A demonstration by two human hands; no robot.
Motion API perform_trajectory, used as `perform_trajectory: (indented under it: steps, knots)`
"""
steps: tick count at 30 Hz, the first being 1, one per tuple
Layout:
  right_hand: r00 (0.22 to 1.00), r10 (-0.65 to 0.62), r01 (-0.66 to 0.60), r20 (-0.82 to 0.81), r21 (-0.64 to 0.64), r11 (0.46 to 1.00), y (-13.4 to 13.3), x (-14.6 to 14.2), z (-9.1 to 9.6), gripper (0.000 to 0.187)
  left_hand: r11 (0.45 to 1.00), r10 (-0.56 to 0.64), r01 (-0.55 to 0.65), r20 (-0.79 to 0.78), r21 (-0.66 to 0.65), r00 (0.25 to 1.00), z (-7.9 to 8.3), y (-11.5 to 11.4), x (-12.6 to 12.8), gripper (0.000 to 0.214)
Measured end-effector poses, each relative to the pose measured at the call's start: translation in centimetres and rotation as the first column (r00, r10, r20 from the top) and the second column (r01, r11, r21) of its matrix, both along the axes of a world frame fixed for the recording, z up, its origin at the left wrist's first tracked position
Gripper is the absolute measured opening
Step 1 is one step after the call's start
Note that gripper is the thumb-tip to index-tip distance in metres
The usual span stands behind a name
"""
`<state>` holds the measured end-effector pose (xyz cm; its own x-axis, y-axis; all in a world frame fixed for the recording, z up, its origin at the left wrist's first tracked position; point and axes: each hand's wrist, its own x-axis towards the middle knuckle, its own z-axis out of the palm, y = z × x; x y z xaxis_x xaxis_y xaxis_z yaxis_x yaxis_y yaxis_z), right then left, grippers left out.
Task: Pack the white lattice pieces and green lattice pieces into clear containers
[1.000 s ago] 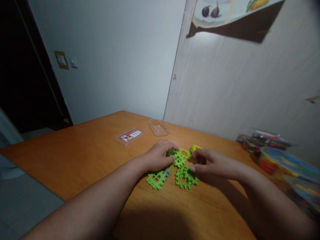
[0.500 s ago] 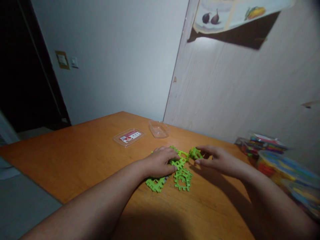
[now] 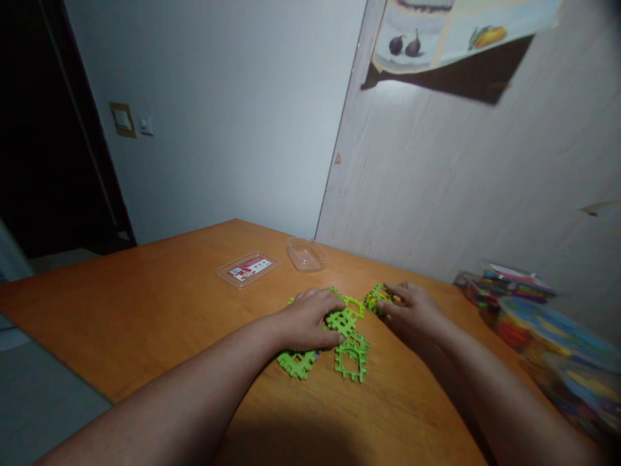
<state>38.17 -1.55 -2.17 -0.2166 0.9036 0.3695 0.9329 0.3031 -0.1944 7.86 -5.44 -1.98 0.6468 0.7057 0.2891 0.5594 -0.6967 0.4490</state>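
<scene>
A loose pile of flat green building pieces (image 3: 352, 362) with notched edges and cut-out middles lies on the wooden table. My left hand (image 3: 310, 317) rests over the pile's left side, thumb and fingers apart, covering part of it. To the right, my right hand (image 3: 407, 307) pinches a small green-and-yellow block (image 3: 376, 298) of similar notched pieces between thumb and fingers. That block stays low, at or just above the table, a little apart from the pile. A brighter yellow-green piece (image 3: 356, 307) shows at the pile's upper right.
Behind the pile stand a clear plastic box (image 3: 306, 255) and, left of it, its flat clear lid (image 3: 248, 269) with a label. Several containers of colourful items (image 3: 548, 323) line the right edge. A wall (image 3: 233, 129) borders the table (image 3: 184, 278) at the back.
The block in my right hand has turned, showing more of its yellow parts. My left hand stays over the pile. The whole view has shifted slightly.
</scene>
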Motion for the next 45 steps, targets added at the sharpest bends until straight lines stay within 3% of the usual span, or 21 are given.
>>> perform_trajectory:
  steps: [13,18,20,25,29,33,39,45]
  knots:
    - [0.997,0.055,-0.054,-0.055,0.021,0.998,0.1,0.4,-1.5,0.055,0.999,0.048,-0.048,0.005,0.026,0.999,-0.2,0.5,-0.2,0.051]
    - [0.995,0.074,-0.087,0.072,0.196,0.977,-2.1,-2.4,-0.4,0.041,0.998,0.055,-0.055,0.002,0.043,0.998,-0.2,0.4,-0.1,0.045]
    - [0.991,0.106,-0.119,0.083,0.166,0.979,-3.3,-4.3,0.5,0.038,0.997,0.064,-0.064,0.011,0.049,0.998,-0.2,0.5,-0.1,0.043]
    - [0.97,0.242,-0.237,0.018,-0.13,0.963,-5.5,-8.4,1.9,0.039,0.996,0.062,-0.064,0.037,0.067,0.997,-0.3,0.6,0.0,0.033]
    - [0.965,0.263,-0.257,0.019,-0.161,0.953,-6.2,-9.6,1.7,0.037,0.996,0.053,-0.055,0.035,0.072,0.998,-0.4,0.6,0.1,0.029]
    - [0.974,0.227,-0.226,-0.01,-0.132,0.965,-5.5,-8.6,1.9,0.035,0.994,0.089,-0.095,0.105,0.054,0.99,-0.3,0.6,0.2,0.039]
    - [0.996,0.028,-0.022,-0.09,0.062,0.998,-2.4,-3.0,2.5,0.033,0.972,0.222,-0.233,0.19,0.039,0.956,-0.1,1.1,0.1,0.035]
    - [0.999,0.041,-0.046,0.034,0.161,0.986,-1.5,-1.2,0.7,0.028,0.961,0.272,-0.276,0.151,0.003,0.95,-0.6,1.6,0.0,0.027]
